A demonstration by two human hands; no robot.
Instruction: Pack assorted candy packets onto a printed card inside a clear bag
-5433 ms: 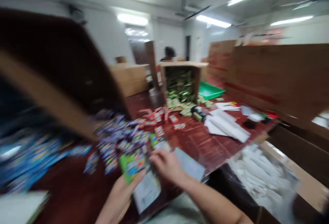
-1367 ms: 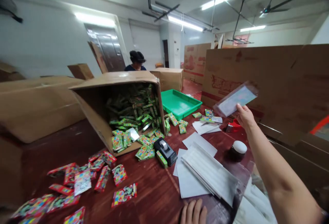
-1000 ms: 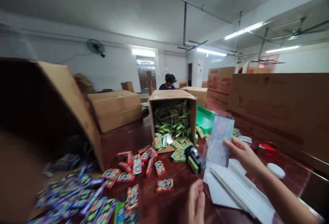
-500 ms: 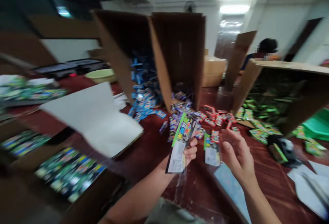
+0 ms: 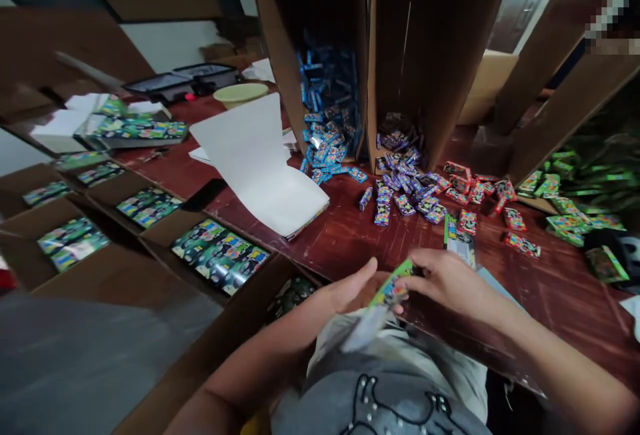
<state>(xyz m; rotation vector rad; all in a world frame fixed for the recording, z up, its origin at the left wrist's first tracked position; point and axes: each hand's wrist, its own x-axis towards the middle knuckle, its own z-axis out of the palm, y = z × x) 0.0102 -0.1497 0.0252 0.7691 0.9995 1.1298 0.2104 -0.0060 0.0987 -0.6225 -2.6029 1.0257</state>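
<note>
Both hands meet at the near edge of the dark red table (image 5: 350, 235). My left hand (image 5: 350, 292) and my right hand (image 5: 443, 282) together grip a green-topped printed packet (image 5: 385, 298) that tilts down toward my lap. A clear plastic sleeve (image 5: 495, 288) lies under my right wrist, and a second green packet (image 5: 457, 242) rests on the table just beyond my right hand. Purple packets (image 5: 405, 182), blue packets (image 5: 325, 145) and red packets (image 5: 480, 198) lie scattered farther out.
Tall tipped cartons (image 5: 430, 55) stand at the back. A curled stack of white sheets (image 5: 260, 162) lies left of centre. Open boxes of packed packets (image 5: 220, 258) line the left below the table edge. Green packets (image 5: 575, 202) and a tape dispenser (image 5: 623, 248) lie at right.
My view swung left and down. My right hand brought the clear sleeve back from the far right; my left hand lifted a green packet, and both hands now hold it low at the table edge.
</note>
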